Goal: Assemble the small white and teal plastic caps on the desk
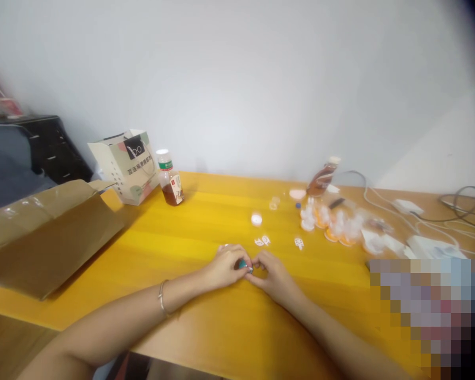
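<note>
My left hand (pixel 225 265) and my right hand (pixel 272 273) rest together on the yellow wooden table (pixel 206 221), fingertips meeting. Between them sits a small teal object (pixel 243 263), pinched by fingers of both hands; its shape is mostly hidden. A thin bracelet circles my left wrist. Just beyond my hands lie small white pieces (pixel 262 241) and another one (pixel 298 243), with a round white cap (pixel 256 218) further back.
A cardboard box (pixel 43 232) lies at the left, beside a paper bag (pixel 129 163) and a bottle of brown drink (pixel 170 184). At the right are a tilted bottle (pixel 322 178), clear plastic cups (pixel 332 224), white adapters and cables (pixel 407 208).
</note>
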The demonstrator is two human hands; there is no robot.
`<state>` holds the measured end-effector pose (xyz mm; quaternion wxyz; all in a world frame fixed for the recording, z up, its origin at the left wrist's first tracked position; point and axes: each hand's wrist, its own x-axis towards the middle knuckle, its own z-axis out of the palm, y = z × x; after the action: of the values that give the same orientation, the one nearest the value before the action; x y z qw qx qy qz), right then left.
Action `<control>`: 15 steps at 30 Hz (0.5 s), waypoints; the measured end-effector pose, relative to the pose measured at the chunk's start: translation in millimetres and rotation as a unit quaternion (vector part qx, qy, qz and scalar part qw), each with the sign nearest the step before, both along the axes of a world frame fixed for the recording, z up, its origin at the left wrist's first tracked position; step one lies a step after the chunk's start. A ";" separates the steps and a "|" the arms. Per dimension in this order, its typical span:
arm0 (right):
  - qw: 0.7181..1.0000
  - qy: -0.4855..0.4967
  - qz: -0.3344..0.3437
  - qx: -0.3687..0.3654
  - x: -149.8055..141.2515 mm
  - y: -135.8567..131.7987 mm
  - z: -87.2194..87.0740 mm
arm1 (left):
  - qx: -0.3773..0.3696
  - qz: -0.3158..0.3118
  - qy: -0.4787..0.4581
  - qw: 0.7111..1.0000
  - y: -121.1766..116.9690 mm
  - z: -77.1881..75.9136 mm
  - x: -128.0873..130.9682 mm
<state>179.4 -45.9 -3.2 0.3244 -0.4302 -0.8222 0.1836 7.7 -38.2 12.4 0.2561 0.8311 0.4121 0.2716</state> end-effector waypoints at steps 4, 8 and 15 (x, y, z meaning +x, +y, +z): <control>1.000 0.001 -0.002 -0.006 0.5 0.3 -0.5 | -0.042 -0.015 -0.073 0.996 6.6 8.5 -6.2; 1.000 0.007 -0.004 -0.007 0.8 1.0 -0.9 | -0.091 0.033 -0.099 0.990 34.7 19.6 -34.9; 1.000 0.017 0.004 -0.011 3.0 1.3 1.2 | -0.208 0.002 -0.058 0.976 70.2 17.4 -77.4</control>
<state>182.5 -44.6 -2.1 0.3330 -0.4272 -0.8161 0.2014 -69.7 32.1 29.8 0.4463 0.7417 0.4458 0.2279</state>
